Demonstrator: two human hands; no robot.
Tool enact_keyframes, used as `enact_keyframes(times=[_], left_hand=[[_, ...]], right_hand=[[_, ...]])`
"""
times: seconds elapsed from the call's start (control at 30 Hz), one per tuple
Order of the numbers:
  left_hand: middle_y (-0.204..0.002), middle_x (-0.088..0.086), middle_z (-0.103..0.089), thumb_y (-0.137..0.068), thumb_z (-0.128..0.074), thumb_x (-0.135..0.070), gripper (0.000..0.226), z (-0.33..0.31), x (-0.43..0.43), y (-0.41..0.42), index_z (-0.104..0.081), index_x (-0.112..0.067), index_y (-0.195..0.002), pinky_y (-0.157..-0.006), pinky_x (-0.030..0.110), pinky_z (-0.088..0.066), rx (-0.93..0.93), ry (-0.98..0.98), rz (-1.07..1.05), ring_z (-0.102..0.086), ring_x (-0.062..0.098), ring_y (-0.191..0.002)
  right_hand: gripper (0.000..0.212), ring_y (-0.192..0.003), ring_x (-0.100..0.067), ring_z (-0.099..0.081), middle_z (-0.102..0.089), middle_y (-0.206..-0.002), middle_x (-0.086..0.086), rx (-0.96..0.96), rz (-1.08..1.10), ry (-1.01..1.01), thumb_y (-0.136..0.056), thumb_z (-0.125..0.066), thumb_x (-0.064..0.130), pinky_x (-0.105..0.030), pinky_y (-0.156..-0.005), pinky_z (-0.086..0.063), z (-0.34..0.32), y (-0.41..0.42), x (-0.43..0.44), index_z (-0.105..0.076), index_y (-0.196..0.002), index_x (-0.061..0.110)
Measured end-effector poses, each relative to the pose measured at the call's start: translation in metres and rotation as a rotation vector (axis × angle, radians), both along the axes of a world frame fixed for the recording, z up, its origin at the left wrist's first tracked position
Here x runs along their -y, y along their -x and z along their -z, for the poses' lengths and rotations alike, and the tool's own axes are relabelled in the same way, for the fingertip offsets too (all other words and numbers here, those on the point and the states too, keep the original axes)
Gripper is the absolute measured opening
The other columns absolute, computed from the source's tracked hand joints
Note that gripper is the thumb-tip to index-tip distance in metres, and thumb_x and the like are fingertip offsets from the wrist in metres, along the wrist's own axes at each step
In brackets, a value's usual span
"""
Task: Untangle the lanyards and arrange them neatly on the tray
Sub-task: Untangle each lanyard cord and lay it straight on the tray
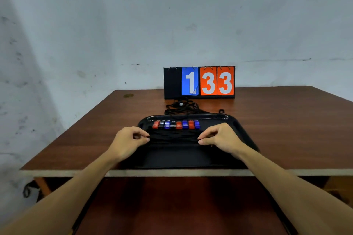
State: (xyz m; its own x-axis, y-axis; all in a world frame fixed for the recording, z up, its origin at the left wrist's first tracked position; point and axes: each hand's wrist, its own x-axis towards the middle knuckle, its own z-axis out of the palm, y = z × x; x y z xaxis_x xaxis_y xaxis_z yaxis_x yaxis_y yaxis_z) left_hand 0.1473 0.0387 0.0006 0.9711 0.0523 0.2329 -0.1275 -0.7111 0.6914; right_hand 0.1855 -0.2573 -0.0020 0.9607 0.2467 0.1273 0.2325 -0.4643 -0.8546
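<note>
Your left hand (131, 139) and right hand (217, 138) each pinch the bundle of black lanyard cords (173, 137) between thumb and curled fingers, the left at the bundle's 9 o'clock end and the right at its 3 o'clock end. The cords lie across the black tray (240, 133) on the desk (76, 139). At 12 o'clock from the cords, a row of red, blue and black end pieces (175, 124) sits side by side on the tray. Beyond the tray's 12 o'clock rim, a tangled pile of cords (181, 106) lies on the desk, in front of a flip scoreboard (199, 82) reading 1 33.
</note>
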Motion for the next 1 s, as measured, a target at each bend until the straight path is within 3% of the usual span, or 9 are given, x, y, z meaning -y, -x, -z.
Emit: enact_keyframes(times=[0.13,0.3,0.4,0.6,0.7,0.9,1.0], left_hand=[[-0.062,-0.008,-0.063,-0.075,-0.076,-0.014,0.017,0.01,0.0,-0.001,-0.071,-0.029,-0.081,-0.077,0.03,-0.044,-0.015,0.083,-0.025,-0.055,0.008,-0.064],[-0.076,-0.006,-0.062,-0.08,-0.072,-0.012,0.015,0.016,0.006,0.002,-0.074,-0.026,-0.081,-0.073,0.015,-0.037,0.055,0.012,-0.047,-0.053,0.005,-0.08],[-0.082,-0.007,-0.061,-0.081,-0.071,-0.01,0.013,0.014,0.008,0.004,-0.074,-0.022,-0.084,-0.068,0.008,-0.036,0.06,-0.011,-0.054,-0.054,0.005,-0.082],[-0.087,-0.006,-0.062,-0.082,-0.071,-0.017,0.008,0.015,0.008,0.004,-0.075,-0.021,-0.088,-0.067,0.0,-0.035,0.086,-0.022,-0.097,-0.05,-0.002,-0.081],[-0.088,-0.009,-0.065,-0.082,-0.072,-0.022,0.008,0.016,0.006,0.003,-0.075,-0.022,-0.089,-0.068,0.005,-0.036,0.103,-0.021,-0.098,-0.052,-0.002,-0.084],[-0.085,-0.004,-0.064,-0.077,-0.075,-0.008,0.018,0.015,0.006,0.004,-0.073,-0.022,-0.087,-0.067,0.007,-0.039,0.121,0.051,-0.1,-0.056,0.005,-0.078],[-0.088,-0.006,-0.06,-0.078,-0.073,-0.004,0.02,0.016,0.006,0.003,-0.072,-0.023,-0.086,-0.069,0.009,-0.038,0.126,0.033,-0.115,-0.054,0.007,-0.08]], right_hand=[[0.011,-0.071,-0.004,-0.067,-0.074,-0.075,0.006,0.029,0.02,0.055,-0.069,-0.083,0.014,-0.012,-0.064,-0.048,0.005,-0.002,0.0,-0.079,-0.073,0.022],[0.017,-0.067,0.007,-0.061,-0.072,-0.075,0.011,0.089,0.028,0.096,-0.07,-0.083,0.013,-0.004,-0.061,-0.041,0.008,-0.002,-0.002,-0.075,-0.07,0.028],[0.016,-0.074,0.001,-0.062,-0.071,-0.081,0.011,0.116,0.02,0.122,-0.072,-0.081,0.015,-0.007,-0.066,-0.04,0.009,-0.002,-0.003,-0.074,-0.072,0.029],[0.01,-0.079,0.001,-0.056,-0.067,-0.088,0.01,0.201,-0.005,0.213,-0.077,-0.078,0.017,-0.007,-0.068,-0.037,0.013,-0.006,-0.004,-0.076,-0.083,0.025],[0.011,-0.083,0.001,-0.055,-0.064,-0.091,0.01,0.24,-0.008,0.251,-0.079,-0.075,0.017,-0.006,-0.07,-0.037,0.015,-0.008,-0.004,-0.077,-0.089,0.021],[0.008,-0.085,-0.003,-0.055,-0.062,-0.095,0.009,0.259,-0.009,0.304,-0.082,-0.073,0.02,-0.011,-0.074,-0.04,0.016,-0.008,-0.005,-0.075,-0.089,0.025],[0.008,-0.086,-0.006,-0.058,-0.062,-0.094,0.01,0.26,-0.005,0.322,-0.082,-0.073,0.022,-0.022,-0.081,-0.048,0.016,-0.008,-0.006,-0.074,-0.088,0.026]])
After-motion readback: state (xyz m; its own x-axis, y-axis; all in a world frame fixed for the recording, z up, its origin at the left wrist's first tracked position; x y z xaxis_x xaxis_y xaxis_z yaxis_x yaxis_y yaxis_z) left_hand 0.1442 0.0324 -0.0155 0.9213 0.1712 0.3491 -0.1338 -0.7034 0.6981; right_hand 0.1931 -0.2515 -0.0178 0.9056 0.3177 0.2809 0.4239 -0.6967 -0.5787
